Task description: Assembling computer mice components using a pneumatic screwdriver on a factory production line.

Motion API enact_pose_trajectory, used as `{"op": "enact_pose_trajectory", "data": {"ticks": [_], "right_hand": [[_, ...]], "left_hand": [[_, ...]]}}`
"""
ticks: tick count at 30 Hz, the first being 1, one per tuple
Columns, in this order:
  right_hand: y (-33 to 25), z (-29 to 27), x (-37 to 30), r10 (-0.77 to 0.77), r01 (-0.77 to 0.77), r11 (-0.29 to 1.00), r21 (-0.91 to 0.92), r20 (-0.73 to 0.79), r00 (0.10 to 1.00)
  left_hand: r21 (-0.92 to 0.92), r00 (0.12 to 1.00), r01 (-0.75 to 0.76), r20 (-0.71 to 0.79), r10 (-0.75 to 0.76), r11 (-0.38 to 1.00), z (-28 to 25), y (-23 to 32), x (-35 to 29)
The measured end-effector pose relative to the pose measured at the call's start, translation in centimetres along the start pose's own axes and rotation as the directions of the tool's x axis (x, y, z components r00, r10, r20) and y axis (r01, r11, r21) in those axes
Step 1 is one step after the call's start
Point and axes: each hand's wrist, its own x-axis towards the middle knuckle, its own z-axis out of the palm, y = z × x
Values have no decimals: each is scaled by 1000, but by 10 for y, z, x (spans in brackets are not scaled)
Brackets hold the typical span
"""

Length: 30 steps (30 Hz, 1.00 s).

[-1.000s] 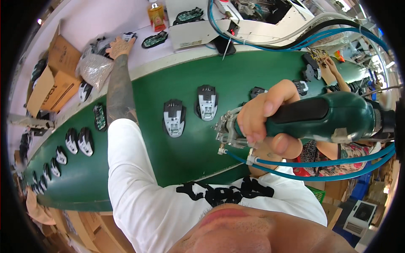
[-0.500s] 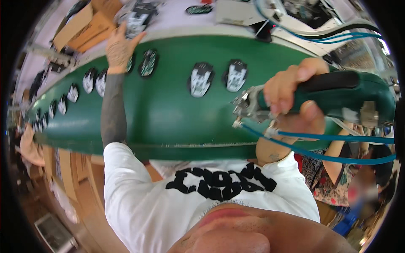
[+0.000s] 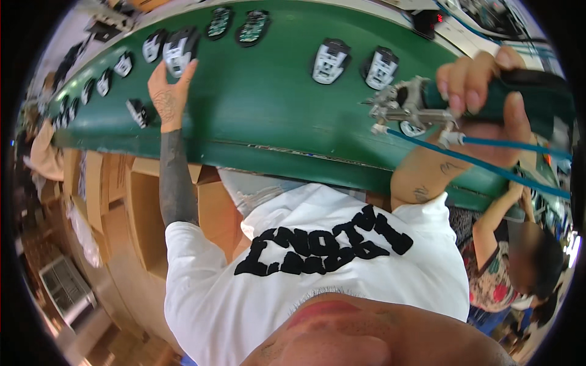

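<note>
My left hand (image 3: 171, 91) is closed around a black-and-white computer mouse assembly (image 3: 181, 53), thumb and fingers on its near end, over the green conveyor belt (image 3: 244, 116). Gripped in my right hand (image 3: 488, 85) is a dark green powered screwdriver (image 3: 540, 100) with a metal head and blue air hoses (image 3: 427, 143), its tip pointing left. Two similar mouse assemblies, one (image 3: 330, 61) and another (image 3: 381, 67), lie on the belt left of and behind the tool's head. Green circuit boards in black bases (image 3: 253, 28) sit to the right of my left hand. Part of a white piece (image 3: 412, 128) shows behind the tool.
More mouse assemblies (image 3: 104, 82) line the belt's far left; one dark piece (image 3: 137, 113) lies nearer me. A red-lit device (image 3: 429, 23) stands beyond the belt. Cardboard boxes (image 3: 146, 213) are below left. A co-worker (image 3: 494, 256) sits at right; another person's arm (image 3: 46, 152) shows at left.
My left hand has come back from the pile beyond the belt with a mouse assembly and holds it over the belt. The view has shifted; my right hand still grips the screwdriver.
</note>
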Motion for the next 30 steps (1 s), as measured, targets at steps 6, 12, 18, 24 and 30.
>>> {"op": "enact_pose_trajectory", "data": {"ticks": [6,12,18,24,30], "right_hand": [[-12,-7,3,125,-110,988,-108,146,981],[-18,-18,8,169,-146,982,-122,202,965],[-3,-8,1,95,-96,995,-3,-95,991],[-7,4,0,117,-124,992,-10,-271,955],[2,6,1,80,-83,997,8,-352,932]], "left_hand": [[-31,976,-210,57,211,977,101,62,8],[141,955,-128,283,84,982,121,70,4],[154,929,-193,347,130,969,120,66,17],[192,683,-230,730,18,954,104,86,60],[-201,886,-303,300,353,932,184,84,116]]}}
